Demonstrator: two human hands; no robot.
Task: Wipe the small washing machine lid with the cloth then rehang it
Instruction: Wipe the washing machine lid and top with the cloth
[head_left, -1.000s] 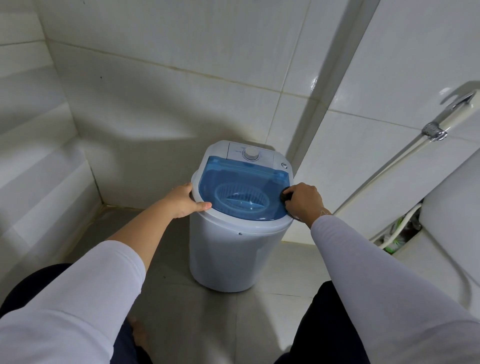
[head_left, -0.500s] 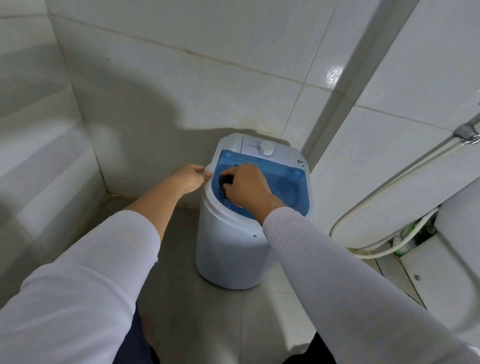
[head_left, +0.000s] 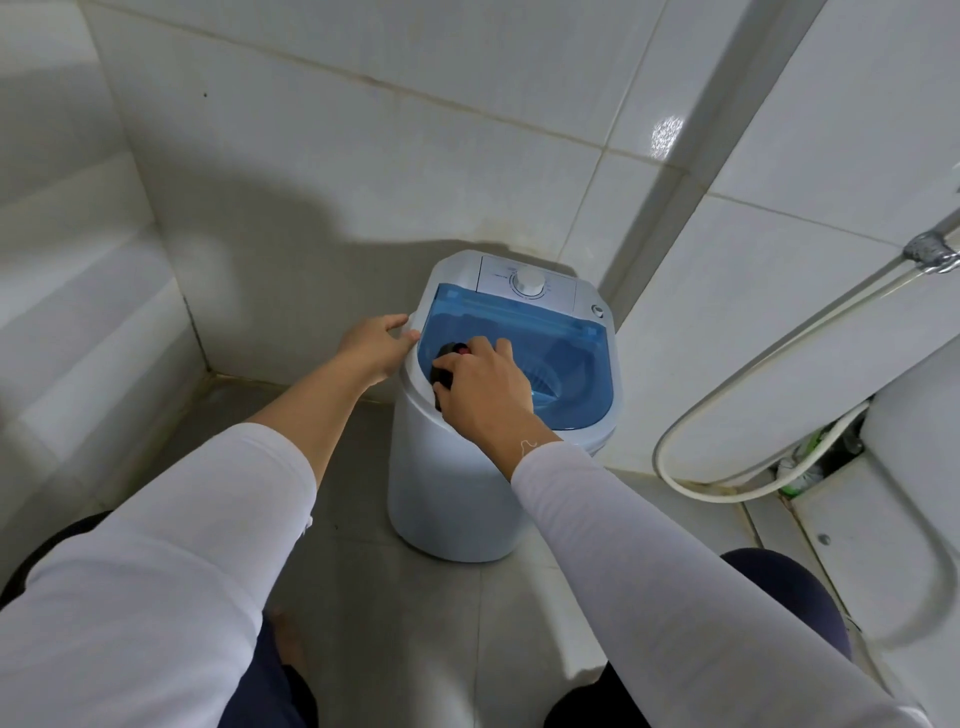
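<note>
A small white washing machine (head_left: 447, 493) stands on the floor in a tiled corner. Its see-through blue lid (head_left: 576, 358) is down, with a white dial (head_left: 529, 283) on the panel behind it. My right hand (head_left: 483, 384) presses a small dark cloth (head_left: 445, 358) against the lid's front left part; most of the cloth is hidden under my fingers. My left hand (head_left: 376, 345) rests on the machine's white left rim, fingers spread, steadying it.
White tiled walls close in behind and on both sides. A white hose (head_left: 727, 483) loops down the right wall from a metal fitting (head_left: 932, 252). A white fixture (head_left: 893, 551) fills the lower right. Grey floor tiles (head_left: 395, 613) lie in front of the machine.
My right hand with the cloth has swept from the lid's right edge across to its front left part. My left hand has slid a little back along the left rim.
</note>
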